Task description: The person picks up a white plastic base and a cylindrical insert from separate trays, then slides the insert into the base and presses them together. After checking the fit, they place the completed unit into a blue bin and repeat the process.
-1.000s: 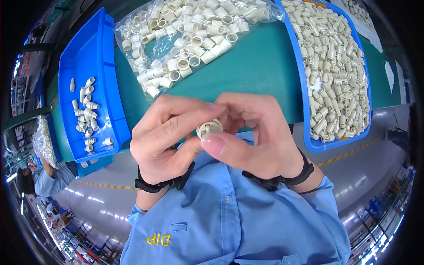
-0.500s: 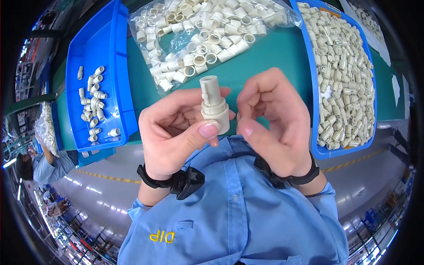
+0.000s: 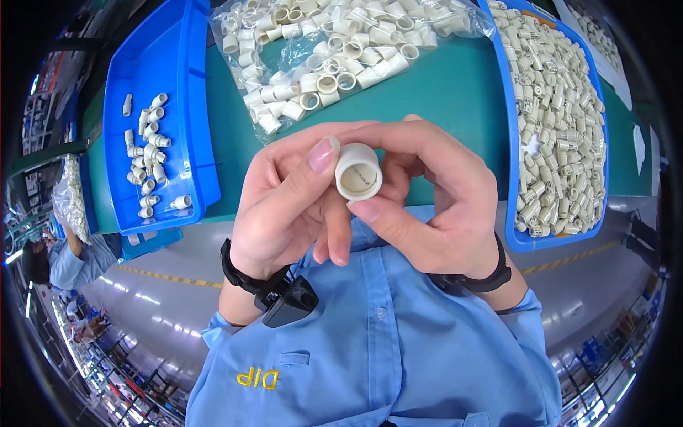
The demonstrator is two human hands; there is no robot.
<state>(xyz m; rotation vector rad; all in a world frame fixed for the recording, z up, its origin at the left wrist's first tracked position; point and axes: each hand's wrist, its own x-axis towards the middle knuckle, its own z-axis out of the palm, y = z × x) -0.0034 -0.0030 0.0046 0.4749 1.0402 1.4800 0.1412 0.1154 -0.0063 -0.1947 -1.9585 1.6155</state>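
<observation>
Fingers of the left hand [image 3: 274, 203] and right hand [image 3: 445, 206], nearly closed, pinched a white fitting [image 3: 358, 176] between them, its round opening facing the camera, on the near side of the clear bag [image 3: 281, 57]. Left of the bag lay a blue bin [image 3: 146, 67]; right of it, a full blue tray [image 3: 530, 243].

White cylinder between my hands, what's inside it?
Inside the white cylinder, a pale recessed surface with small dark marks shows through its open end. Anything behind that surface is hidden by it and the cylinder's wall.
</observation>
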